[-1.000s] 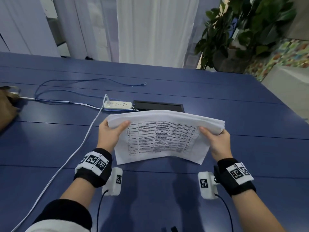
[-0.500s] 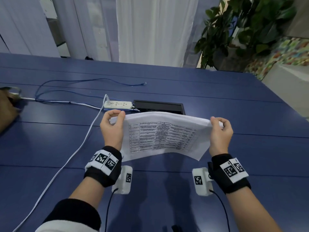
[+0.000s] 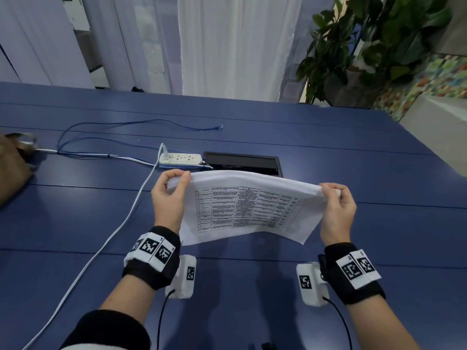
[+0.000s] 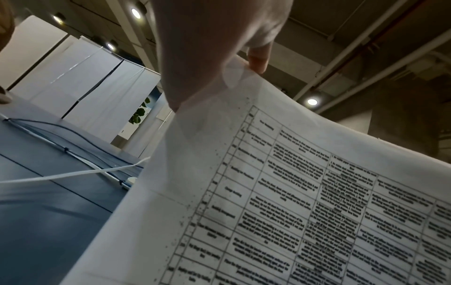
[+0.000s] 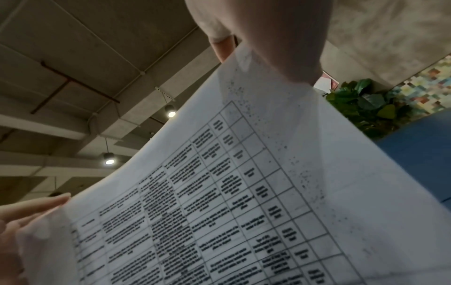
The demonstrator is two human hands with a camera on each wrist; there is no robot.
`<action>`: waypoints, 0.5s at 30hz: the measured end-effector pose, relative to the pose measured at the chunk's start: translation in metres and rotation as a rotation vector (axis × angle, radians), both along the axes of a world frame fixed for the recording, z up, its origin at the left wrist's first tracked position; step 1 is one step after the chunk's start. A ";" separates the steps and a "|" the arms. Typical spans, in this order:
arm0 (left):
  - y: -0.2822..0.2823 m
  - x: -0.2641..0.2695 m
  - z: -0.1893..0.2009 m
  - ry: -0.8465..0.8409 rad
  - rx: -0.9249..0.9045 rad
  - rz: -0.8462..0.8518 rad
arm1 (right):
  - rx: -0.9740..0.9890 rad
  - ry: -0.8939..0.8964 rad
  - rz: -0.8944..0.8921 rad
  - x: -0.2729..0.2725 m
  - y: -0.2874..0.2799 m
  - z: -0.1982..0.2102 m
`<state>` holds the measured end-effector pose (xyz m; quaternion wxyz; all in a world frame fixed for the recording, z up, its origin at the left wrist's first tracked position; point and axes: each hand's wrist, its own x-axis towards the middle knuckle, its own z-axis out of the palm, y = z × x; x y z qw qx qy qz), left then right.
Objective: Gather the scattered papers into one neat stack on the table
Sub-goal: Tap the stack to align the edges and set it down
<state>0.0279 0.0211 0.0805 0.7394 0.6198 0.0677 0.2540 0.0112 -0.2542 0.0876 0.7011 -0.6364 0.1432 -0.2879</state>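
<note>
While the left hand [image 3: 168,195] and right hand [image 3: 338,209] each pinch an end of the paper sheaf [image 3: 249,205] above the worktop [image 3: 353,152], loosening either grip could let sheets slide askew.

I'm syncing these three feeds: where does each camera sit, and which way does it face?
Head: on the head, facing down at the table; both hands grip the papers.
Left wrist: below the left hand, facing up past the papers.
Right wrist: below the right hand, facing up.
Shared: all show the printed sheet.
</note>
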 end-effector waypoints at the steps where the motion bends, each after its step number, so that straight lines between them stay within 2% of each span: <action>1: 0.000 0.000 0.000 0.000 -0.001 0.003 | -0.001 -0.017 -0.009 -0.001 0.000 -0.001; 6: 0.001 -0.003 0.001 -0.011 0.036 -0.078 | 0.030 -0.076 -0.011 0.000 0.001 -0.001; 9: 0.012 0.001 -0.014 0.087 0.155 -0.137 | -0.001 -0.099 0.063 -0.001 -0.002 -0.002; 12: 0.020 0.005 -0.027 0.211 0.151 -0.197 | -0.203 -0.161 0.123 -0.007 -0.009 -0.006; 15: 0.020 0.008 -0.030 0.247 0.124 -0.195 | -0.462 -0.175 0.174 -0.006 -0.019 -0.010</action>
